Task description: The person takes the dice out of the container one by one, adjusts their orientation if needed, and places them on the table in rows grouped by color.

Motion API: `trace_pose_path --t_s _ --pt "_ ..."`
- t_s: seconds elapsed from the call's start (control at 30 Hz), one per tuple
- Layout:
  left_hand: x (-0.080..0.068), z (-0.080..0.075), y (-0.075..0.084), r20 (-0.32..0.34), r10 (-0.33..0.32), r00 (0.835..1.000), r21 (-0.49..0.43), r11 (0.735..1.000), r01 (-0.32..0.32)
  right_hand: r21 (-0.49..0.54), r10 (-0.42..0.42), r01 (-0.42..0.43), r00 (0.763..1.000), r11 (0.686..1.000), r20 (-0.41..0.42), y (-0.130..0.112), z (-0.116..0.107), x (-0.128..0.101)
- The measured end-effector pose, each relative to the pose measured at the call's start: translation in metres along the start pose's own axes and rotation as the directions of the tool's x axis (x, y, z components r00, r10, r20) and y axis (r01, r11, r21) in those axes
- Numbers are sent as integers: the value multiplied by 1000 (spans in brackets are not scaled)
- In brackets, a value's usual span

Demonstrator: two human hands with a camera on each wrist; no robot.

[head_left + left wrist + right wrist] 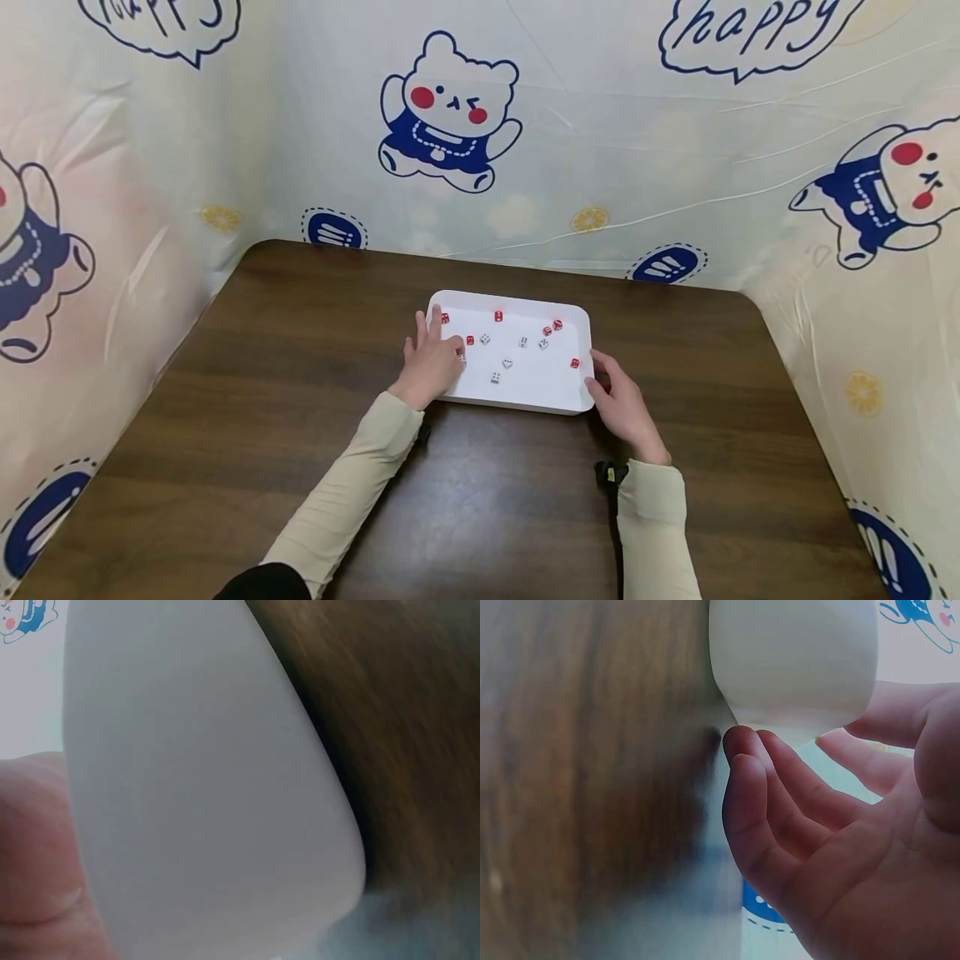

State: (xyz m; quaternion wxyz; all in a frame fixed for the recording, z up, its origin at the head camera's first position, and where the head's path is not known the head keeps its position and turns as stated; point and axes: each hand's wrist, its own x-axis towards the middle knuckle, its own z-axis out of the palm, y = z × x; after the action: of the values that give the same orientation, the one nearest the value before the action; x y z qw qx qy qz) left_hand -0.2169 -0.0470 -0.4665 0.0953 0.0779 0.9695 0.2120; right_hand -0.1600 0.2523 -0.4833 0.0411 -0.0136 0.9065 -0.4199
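Note:
A shallow white tray (536, 392) lies on the table with several small red and white dice scattered across its floor. My left hand (430, 365) reaches over the tray's left end, thumb and index finger pinching at a white die (462, 359) while the other fingers spread outward. Close by that hand are a red die (470, 340) and another white die (485, 339). At the right end, my right hand (622, 404) grips the tray, thumb at the rim and fingers against the outer wall. In the left wrist view the tray's side wall (210, 780) hides most of the left hand.
The dark wooden table (300, 467) extends around the tray on all sides. Behind it and at both sides hangs a pale printed curtain (585, 125) with bear figures. Two red dice lie close together towards the tray's back right, and one red die (574, 363) sits near the right hand.

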Motion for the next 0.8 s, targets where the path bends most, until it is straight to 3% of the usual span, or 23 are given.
trace_pose_path --t_s 0.37,0.8 --pt "-13 -11 -5 1 61 998 -47 997 -61 -12 0 0 1000 1000 3 0 -1 1" --pt "-27 -26 -13 -35 139 990 7 990 -139 -23 10 -10 1000 1000 5 0 -1 1"
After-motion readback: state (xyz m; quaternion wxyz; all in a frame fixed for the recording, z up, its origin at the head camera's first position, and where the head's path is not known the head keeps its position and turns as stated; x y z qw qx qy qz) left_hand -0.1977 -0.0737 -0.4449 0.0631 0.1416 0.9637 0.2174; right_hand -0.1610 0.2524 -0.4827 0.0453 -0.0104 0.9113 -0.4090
